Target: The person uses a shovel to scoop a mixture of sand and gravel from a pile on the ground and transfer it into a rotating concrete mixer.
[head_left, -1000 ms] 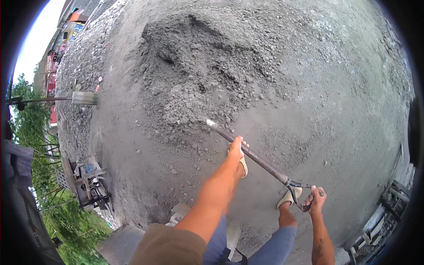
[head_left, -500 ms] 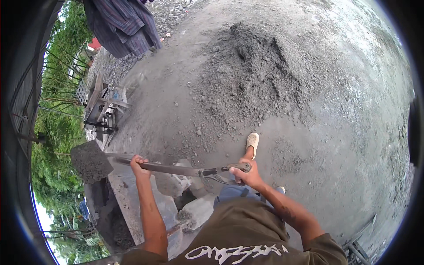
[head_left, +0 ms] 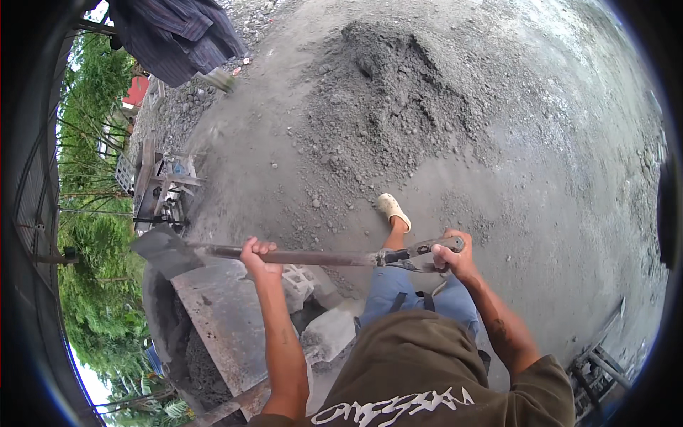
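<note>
A long shovel [head_left: 320,258] lies level across the front of my body, its blade out to the left. My left hand [head_left: 260,257] is wrapped round the shaft near the blade. At the other end, my right hand [head_left: 457,255] grips the handle. The grey blade [head_left: 168,252] is tilted and shows no heap on it. Just below it sits a container [head_left: 158,302] holding dark grey gritty material [head_left: 201,356]. A flat metal sheet [head_left: 231,313] slopes beside the container, under my left forearm.
A large mound of grey gravelly material [head_left: 402,89] rises ahead. Broken concrete blocks [head_left: 324,331] lie by my legs. A wooden and metal frame [head_left: 163,185] stands at the left; a striped shirt [head_left: 178,35] hangs at the far left.
The load of grey material has left the shovel blade, which has tipped over. Both hands have moved right with the shovel. My foot has shifted slightly left in view.
</note>
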Action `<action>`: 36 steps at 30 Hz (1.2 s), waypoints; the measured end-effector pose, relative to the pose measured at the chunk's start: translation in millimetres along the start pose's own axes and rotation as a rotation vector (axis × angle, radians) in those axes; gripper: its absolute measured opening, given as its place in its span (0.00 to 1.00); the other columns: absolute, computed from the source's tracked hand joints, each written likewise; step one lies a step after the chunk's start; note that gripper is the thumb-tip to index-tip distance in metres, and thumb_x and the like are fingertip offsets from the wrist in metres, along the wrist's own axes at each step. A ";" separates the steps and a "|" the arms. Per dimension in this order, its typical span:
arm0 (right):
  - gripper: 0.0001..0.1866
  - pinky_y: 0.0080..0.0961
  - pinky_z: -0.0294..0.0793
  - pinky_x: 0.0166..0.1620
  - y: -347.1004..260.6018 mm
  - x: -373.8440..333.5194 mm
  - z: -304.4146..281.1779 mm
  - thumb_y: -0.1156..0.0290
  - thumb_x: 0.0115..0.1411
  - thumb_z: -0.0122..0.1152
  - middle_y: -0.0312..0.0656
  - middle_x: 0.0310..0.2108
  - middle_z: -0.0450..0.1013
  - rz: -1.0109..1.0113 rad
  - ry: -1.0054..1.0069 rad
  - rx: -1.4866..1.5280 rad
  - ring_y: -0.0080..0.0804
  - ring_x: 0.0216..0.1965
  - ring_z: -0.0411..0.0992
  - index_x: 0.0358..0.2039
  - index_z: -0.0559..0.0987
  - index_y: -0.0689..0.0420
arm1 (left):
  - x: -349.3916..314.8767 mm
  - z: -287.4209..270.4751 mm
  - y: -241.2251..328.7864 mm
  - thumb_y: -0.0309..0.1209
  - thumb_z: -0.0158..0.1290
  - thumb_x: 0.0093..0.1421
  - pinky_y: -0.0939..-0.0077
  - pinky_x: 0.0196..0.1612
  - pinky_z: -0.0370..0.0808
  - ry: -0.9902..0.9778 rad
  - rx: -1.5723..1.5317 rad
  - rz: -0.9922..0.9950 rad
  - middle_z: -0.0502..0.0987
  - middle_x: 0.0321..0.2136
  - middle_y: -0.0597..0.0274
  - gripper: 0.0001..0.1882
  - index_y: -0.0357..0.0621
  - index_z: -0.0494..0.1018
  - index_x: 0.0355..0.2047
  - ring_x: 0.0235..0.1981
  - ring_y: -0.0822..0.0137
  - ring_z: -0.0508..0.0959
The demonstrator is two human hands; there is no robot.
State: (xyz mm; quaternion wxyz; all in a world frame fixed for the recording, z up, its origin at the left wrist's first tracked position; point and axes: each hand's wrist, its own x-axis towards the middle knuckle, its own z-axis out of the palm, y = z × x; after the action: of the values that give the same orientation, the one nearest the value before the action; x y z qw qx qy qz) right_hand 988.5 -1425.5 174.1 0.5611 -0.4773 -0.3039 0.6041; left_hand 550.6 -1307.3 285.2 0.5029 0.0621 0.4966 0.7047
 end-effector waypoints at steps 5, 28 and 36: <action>0.19 0.26 0.64 0.12 80.6 -82.1 -81.4 0.65 0.57 0.67 0.37 0.10 0.64 0.174 0.578 0.161 0.26 0.08 0.62 0.21 0.65 0.55 | 89.5 45.9 -265.7 0.28 0.53 0.53 0.70 0.27 0.68 -0.085 0.385 -0.522 0.60 0.14 0.74 0.11 0.55 0.61 0.20 0.16 0.73 0.64; 0.17 0.23 0.61 0.15 353.1 323.3 -39.8 0.58 0.65 0.57 0.30 0.12 0.54 0.531 1.337 0.339 0.21 0.09 0.55 0.26 0.64 0.52 | 554.5 92.5 -828.1 0.23 0.42 0.53 0.65 0.24 0.71 -0.195 1.306 -1.141 0.60 0.13 0.66 0.06 0.47 0.64 0.21 0.15 0.67 0.63; 0.19 0.27 0.63 0.12 565.6 280.3 -89.6 0.61 0.62 0.62 0.33 0.12 0.58 0.392 1.328 0.430 0.26 0.07 0.56 0.21 0.64 0.52 | 568.8 -5.0 -869.2 0.23 0.50 0.53 0.58 0.28 0.74 -0.194 1.148 -0.850 0.67 0.20 0.64 0.03 0.45 0.68 0.26 0.19 0.68 0.68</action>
State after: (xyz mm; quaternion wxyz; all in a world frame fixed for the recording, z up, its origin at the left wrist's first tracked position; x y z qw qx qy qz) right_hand 875.3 -1274.2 -434.9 0.5903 -0.6682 0.3178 0.3226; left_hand 833.6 -871.5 -614.3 0.6636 0.1804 0.7229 0.0670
